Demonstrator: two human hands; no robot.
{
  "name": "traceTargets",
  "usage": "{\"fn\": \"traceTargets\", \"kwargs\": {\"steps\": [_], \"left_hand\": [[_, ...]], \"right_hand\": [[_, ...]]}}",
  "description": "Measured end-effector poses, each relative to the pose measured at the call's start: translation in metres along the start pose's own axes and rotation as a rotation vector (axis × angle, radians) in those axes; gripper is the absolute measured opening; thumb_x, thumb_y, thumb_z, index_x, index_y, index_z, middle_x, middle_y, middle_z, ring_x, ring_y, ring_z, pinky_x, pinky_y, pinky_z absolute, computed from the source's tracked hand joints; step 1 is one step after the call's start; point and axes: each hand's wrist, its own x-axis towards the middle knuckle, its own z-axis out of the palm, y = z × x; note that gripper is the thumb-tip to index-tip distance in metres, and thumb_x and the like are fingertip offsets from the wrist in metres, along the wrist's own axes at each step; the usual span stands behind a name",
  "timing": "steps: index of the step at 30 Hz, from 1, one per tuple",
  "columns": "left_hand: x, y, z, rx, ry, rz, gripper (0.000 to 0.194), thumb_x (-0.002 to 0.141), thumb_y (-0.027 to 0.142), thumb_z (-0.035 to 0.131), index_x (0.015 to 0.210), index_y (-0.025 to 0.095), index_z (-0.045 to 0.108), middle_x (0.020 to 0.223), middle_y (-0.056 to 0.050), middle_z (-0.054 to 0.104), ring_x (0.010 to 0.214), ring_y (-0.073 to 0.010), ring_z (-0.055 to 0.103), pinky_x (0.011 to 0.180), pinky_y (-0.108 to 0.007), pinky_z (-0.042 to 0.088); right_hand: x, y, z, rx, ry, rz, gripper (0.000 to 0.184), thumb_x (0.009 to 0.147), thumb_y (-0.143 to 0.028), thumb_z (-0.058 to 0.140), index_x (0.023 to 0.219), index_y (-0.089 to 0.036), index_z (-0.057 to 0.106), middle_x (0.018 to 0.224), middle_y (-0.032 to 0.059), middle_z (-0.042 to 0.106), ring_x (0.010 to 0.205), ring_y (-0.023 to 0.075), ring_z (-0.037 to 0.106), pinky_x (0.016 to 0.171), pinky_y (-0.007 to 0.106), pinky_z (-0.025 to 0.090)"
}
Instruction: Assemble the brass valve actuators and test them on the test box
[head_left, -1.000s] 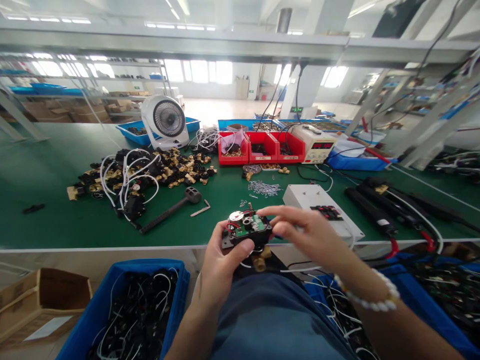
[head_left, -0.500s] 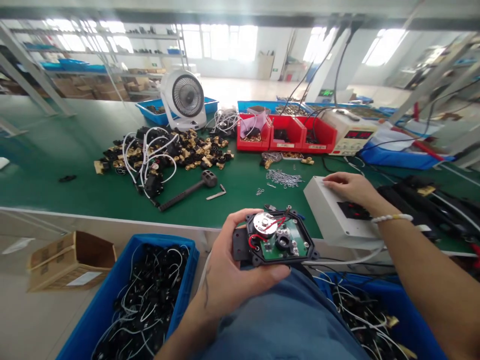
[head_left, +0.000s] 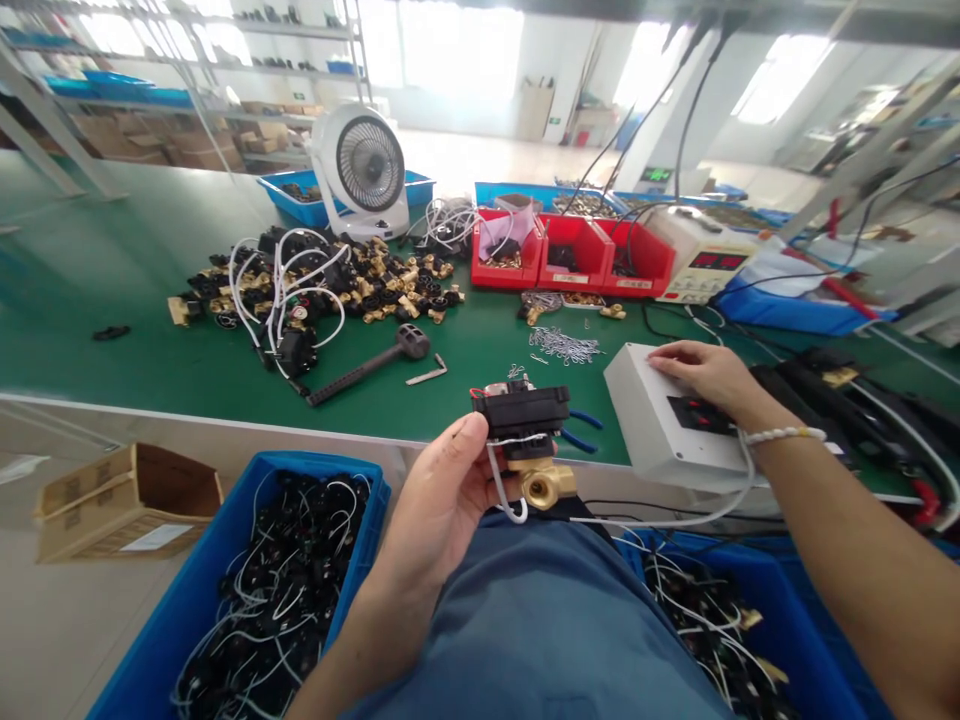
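My left hand (head_left: 442,490) is closed around a motorized valve (head_left: 525,415), thumb against the side of its black housing. The valve is held side-on above my lap, its brass body (head_left: 551,483) at the bottom. The housing is open at the top; a metal motor part and red wire just show there. A white cable (head_left: 675,520) runs from near the valve toward a light-grey box (head_left: 667,430) at the table edge. On the top edge of that box rest the stretched fingers of my right hand (head_left: 701,375); the fingertips' undersides are hidden. Blue-handled pliers (head_left: 583,430) lie partly behind the valve.
A mallet (head_left: 371,365), hex key (head_left: 427,370) and loose metal clips (head_left: 564,345) lie on the green table. Behind them are piled brass valves (head_left: 405,290), a fan (head_left: 367,170), red bins (head_left: 574,255) and a power supply (head_left: 705,255). Blue crates (head_left: 367,540) stand below.
My left hand has turned the valve from its open circuit-board face to its side, bringing the brass body into view. My right hand stays on the box. The view has tilted slightly down.
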Motion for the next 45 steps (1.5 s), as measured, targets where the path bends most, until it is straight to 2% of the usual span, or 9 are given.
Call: {"fn": "traceTargets", "kwargs": {"steps": [4, 8, 14, 20, 25, 33, 37, 41, 45], "left_hand": [[-0.005, 0.003, 0.004, 0.014, 0.011, 0.017, 0.047, 0.086, 0.05, 0.076, 0.117, 0.014, 0.072, 0.102, -0.009, 0.079, 0.088, -0.0235, 0.078, 0.079, -0.032, 0.065], [-0.008, 0.003, 0.006, 0.029, 0.026, 0.027, 0.049, 0.086, 0.049, 0.077, 0.121, 0.016, 0.071, 0.106, -0.01, 0.079, 0.09, -0.0248, 0.078, 0.076, -0.033, 0.066], [-0.011, 0.005, 0.009, 0.039, 0.036, 0.035, 0.047, 0.087, 0.048, 0.076, 0.119, 0.015, 0.071, 0.11, -0.011, 0.078, 0.094, -0.0258, 0.077, 0.078, -0.032, 0.065], [-0.012, 0.006, 0.009, 0.078, 0.042, 0.104, 0.048, 0.088, 0.045, 0.075, 0.124, 0.014, 0.069, 0.112, -0.013, 0.077, 0.088, -0.0232, 0.077, 0.078, -0.03, 0.062], [-0.013, 0.007, 0.009, 0.133, 0.08, 0.11, 0.055, 0.082, 0.043, 0.077, 0.128, 0.015, 0.066, 0.11, -0.012, 0.076, 0.093, -0.0259, 0.075, 0.075, -0.029, 0.06], [-0.016, 0.008, 0.009, 0.161, 0.07, 0.118, 0.049, 0.08, 0.042, 0.075, 0.122, 0.017, 0.068, 0.106, -0.01, 0.076, 0.086, -0.0251, 0.073, 0.063, -0.027, 0.052], [-0.017, 0.008, 0.01, 0.17, 0.058, 0.125, 0.047, 0.082, 0.04, 0.074, 0.123, 0.018, 0.068, 0.108, -0.009, 0.076, 0.085, -0.0236, 0.072, 0.063, -0.027, 0.051], [-0.015, 0.007, 0.01, 0.18, 0.067, 0.173, 0.051, 0.08, 0.038, 0.074, 0.125, 0.017, 0.067, 0.115, -0.01, 0.075, 0.098, -0.0259, 0.072, 0.08, -0.031, 0.055], [-0.016, 0.008, 0.011, 0.222, 0.088, 0.19, 0.054, 0.078, 0.035, 0.074, 0.128, 0.017, 0.065, 0.123, -0.01, 0.072, 0.114, -0.03, 0.067, 0.099, -0.038, 0.051]], "right_hand": [[0.015, 0.014, 0.004, 0.036, 0.007, 0.065, 0.026, 0.071, -0.038, 0.077, 0.084, -0.015, 0.077, 0.078, 0.0037, 0.071, 0.072, 0.0168, 0.056, 0.07, 0.031, 0.041], [0.026, 0.024, 0.007, 0.097, 0.005, 0.082, 0.036, 0.06, -0.047, 0.078, 0.082, -0.018, 0.075, 0.077, 0.0037, 0.069, 0.068, 0.0165, 0.052, 0.065, 0.031, 0.038], [0.023, 0.029, 0.008, 0.141, 0.051, 0.052, 0.051, 0.051, -0.061, 0.075, 0.079, -0.019, 0.072, 0.072, 0.0032, 0.066, 0.063, 0.0149, 0.045, 0.063, 0.031, 0.035], [0.017, 0.025, 0.009, 0.186, 0.033, 0.022, 0.056, 0.05, -0.067, 0.077, 0.078, -0.019, 0.072, 0.073, 0.0031, 0.066, 0.06, 0.0134, 0.044, 0.06, 0.029, 0.035], [0.016, 0.023, 0.01, 0.202, 0.058, 0.017, 0.052, 0.051, -0.066, 0.077, 0.074, -0.02, 0.072, 0.076, 0.0044, 0.069, 0.068, 0.0166, 0.052, 0.068, 0.03, 0.042], [0.018, 0.024, 0.009, 0.18, 0.173, 0.052, 0.034, 0.069, -0.053, 0.07, 0.073, -0.02, 0.07, 0.08, 0.0059, 0.072, 0.071, 0.0184, 0.058, 0.069, 0.03, 0.044], [0.018, 0.023, 0.009, 0.158, 0.183, 0.054, 0.034, 0.074, -0.053, 0.069, 0.067, -0.02, 0.068, 0.067, 0.0039, 0.066, 0.066, 0.0175, 0.056, 0.067, 0.03, 0.043], [0.019, 0.024, 0.009, 0.142, 0.187, 0.055, 0.044, 0.071, -0.064, 0.07, 0.065, -0.02, 0.067, 0.059, 0.0024, 0.06, 0.063, 0.018, 0.054, 0.066, 0.03, 0.041], [0.021, 0.028, 0.01, 0.136, 0.184, 0.054, 0.053, 0.068, -0.073, 0.069, 0.066, -0.02, 0.068, 0.059, 0.0026, 0.059, 0.063, 0.0183, 0.054, 0.065, 0.031, 0.041]]}}
